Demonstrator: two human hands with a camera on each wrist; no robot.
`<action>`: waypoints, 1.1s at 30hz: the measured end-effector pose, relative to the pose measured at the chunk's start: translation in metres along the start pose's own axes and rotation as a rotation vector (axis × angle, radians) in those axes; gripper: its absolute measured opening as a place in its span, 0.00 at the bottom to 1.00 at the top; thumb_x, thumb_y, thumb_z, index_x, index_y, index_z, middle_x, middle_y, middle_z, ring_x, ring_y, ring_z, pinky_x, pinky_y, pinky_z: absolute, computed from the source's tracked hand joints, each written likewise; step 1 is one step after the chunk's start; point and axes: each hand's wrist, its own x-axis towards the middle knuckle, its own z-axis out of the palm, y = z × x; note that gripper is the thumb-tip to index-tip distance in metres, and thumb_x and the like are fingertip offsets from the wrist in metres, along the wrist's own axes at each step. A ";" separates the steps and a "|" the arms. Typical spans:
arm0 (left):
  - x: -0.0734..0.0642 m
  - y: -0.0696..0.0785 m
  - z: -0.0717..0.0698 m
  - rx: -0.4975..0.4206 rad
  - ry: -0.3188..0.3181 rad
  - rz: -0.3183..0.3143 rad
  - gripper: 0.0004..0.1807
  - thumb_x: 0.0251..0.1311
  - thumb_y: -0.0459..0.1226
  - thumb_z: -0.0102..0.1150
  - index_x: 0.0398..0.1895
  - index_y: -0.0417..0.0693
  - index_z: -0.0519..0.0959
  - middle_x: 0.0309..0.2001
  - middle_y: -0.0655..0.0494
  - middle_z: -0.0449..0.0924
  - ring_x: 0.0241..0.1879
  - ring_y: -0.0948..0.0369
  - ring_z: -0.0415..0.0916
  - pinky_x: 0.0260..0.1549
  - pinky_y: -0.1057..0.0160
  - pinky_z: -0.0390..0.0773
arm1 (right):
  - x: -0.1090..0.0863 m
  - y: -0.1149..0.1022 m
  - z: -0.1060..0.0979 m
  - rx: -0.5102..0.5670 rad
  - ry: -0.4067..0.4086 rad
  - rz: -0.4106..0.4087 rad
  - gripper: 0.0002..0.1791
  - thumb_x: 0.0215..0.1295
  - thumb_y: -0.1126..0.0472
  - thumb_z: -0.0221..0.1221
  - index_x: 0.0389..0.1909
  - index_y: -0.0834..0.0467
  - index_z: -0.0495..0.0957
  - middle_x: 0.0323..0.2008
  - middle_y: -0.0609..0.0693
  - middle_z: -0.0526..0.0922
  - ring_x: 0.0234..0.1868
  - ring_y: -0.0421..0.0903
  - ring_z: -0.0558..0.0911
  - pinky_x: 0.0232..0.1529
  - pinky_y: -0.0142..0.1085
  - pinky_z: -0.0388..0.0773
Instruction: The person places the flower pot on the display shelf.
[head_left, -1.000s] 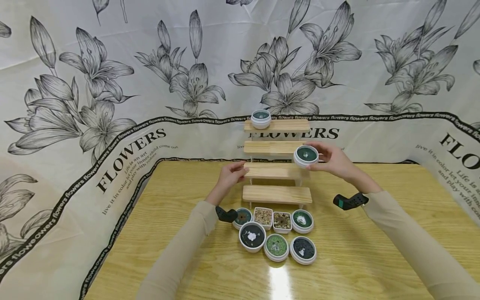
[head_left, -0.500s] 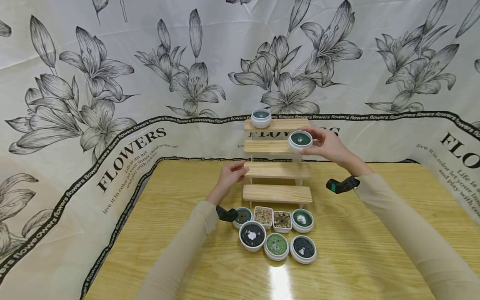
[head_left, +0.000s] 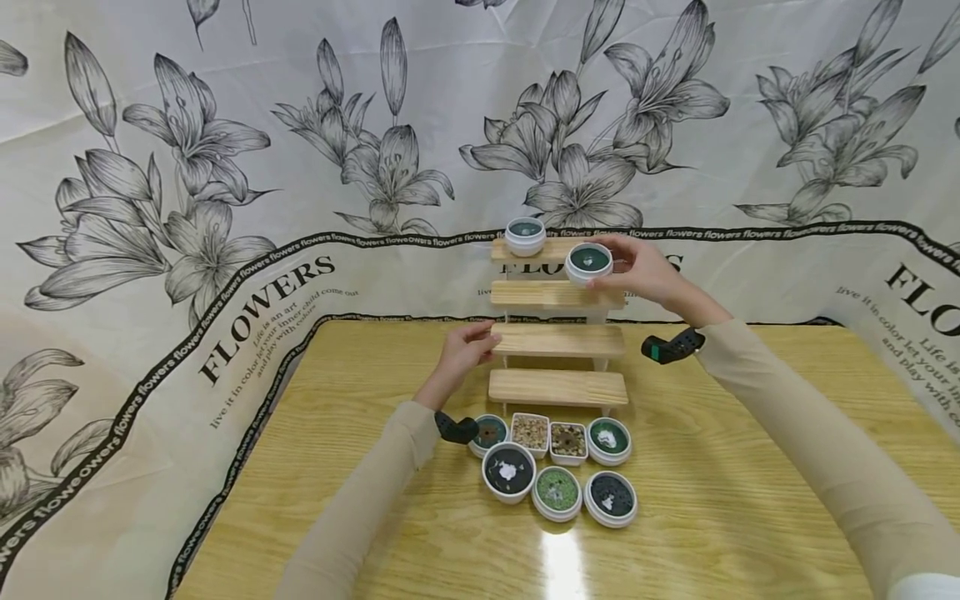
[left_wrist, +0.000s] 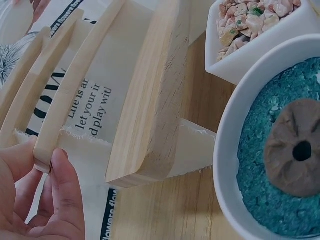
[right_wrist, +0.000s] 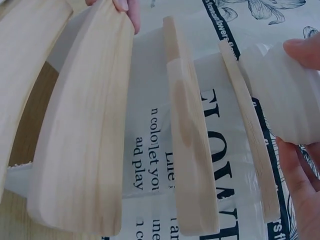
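Observation:
My right hand [head_left: 645, 271] grips a round white pot [head_left: 587, 275] with dark green filling, between thumb and fingers. In the head view the pot overlaps the right part of the top two shelves. The right wrist view shows its ribbed white side [right_wrist: 280, 95] close to the top plank [right_wrist: 250, 135]. A four-tier wooden display stand [head_left: 558, 387] stands at the table's back. My left hand [head_left: 463, 354] pinches the left end of its second-lowest plank, thumb on one side and fingers on the other, as the left wrist view shows. Another white pot [head_left: 525, 246] sits on the top tier's left end.
In front of the stand are a teal-filled pot [head_left: 490, 433], two square gravel pots [head_left: 530, 432], [head_left: 567, 440] and a green pot [head_left: 608, 437]. Nearer lie two dark-filled pots [head_left: 508, 483], [head_left: 600, 487] and a light-green one [head_left: 557, 492]. A flowered cloth [head_left: 420, 283] hangs behind.
My right hand has raised the green pot and carried it left, from beside the second-lowest planks up to the top tier's level. My left hand keeps its pinch on the plank.

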 end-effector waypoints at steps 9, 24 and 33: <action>0.000 -0.001 -0.002 0.003 -0.001 -0.001 0.24 0.64 0.33 0.59 0.63 0.40 0.72 0.44 0.51 0.71 0.27 0.68 0.75 0.48 0.53 0.84 | 0.018 -0.014 0.005 0.007 0.028 -0.016 0.39 0.56 0.63 0.68 0.69 0.56 0.64 0.62 0.56 0.71 0.53 0.43 0.76 0.46 0.24 0.75; -0.002 0.001 -0.002 -0.011 -0.009 0.001 0.24 0.64 0.32 0.59 0.63 0.38 0.72 0.43 0.51 0.70 0.27 0.68 0.74 0.31 0.72 0.83 | 0.037 -0.019 0.008 0.030 0.075 0.030 0.38 0.58 0.62 0.66 0.70 0.59 0.62 0.62 0.60 0.69 0.58 0.51 0.72 0.44 0.25 0.74; 0.002 -0.001 -0.002 -0.020 -0.015 0.004 0.25 0.64 0.33 0.59 0.64 0.38 0.71 0.43 0.52 0.70 0.27 0.68 0.74 0.31 0.73 0.82 | 0.045 -0.015 0.009 -0.005 0.097 0.028 0.38 0.57 0.62 0.67 0.68 0.60 0.63 0.60 0.61 0.71 0.53 0.48 0.75 0.36 0.20 0.76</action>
